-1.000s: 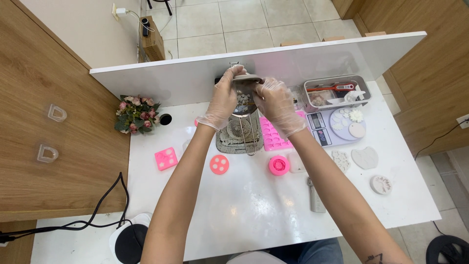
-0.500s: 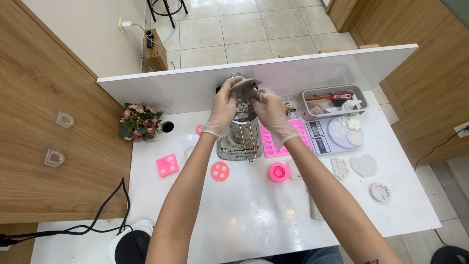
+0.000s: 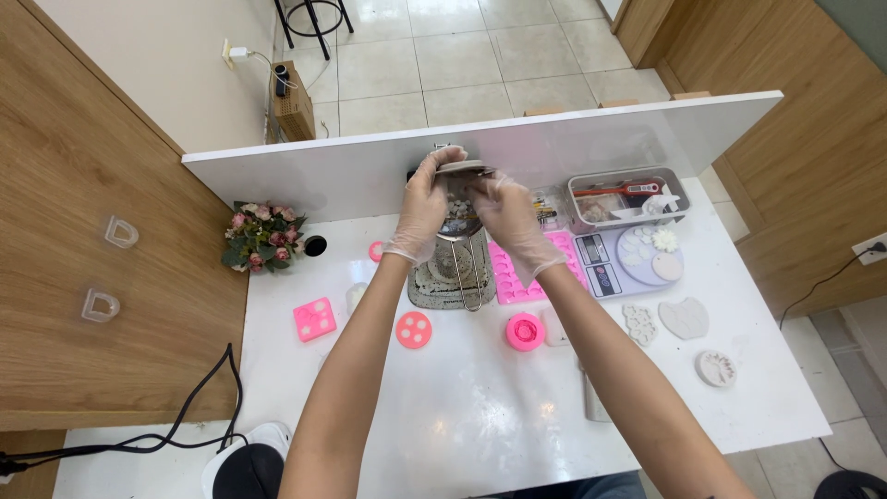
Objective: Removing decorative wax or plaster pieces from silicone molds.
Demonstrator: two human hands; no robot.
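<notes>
Nearest you on the surface (image 3: pixel 480 407) lie two round pink moulds (image 3: pixel 413 329), with one square pink mould (image 3: pixel 314 319) toward its left edge. Beyond them, near the far edge, your left hand (image 3: pixel 423 208) and right hand (image 3: pixel 506 217) meet over one metal pot (image 3: pixel 455 254). Both close on a small tilted dish (image 3: pixel 459 170) held level between them, neither nearer, long axis left to right.
</notes>
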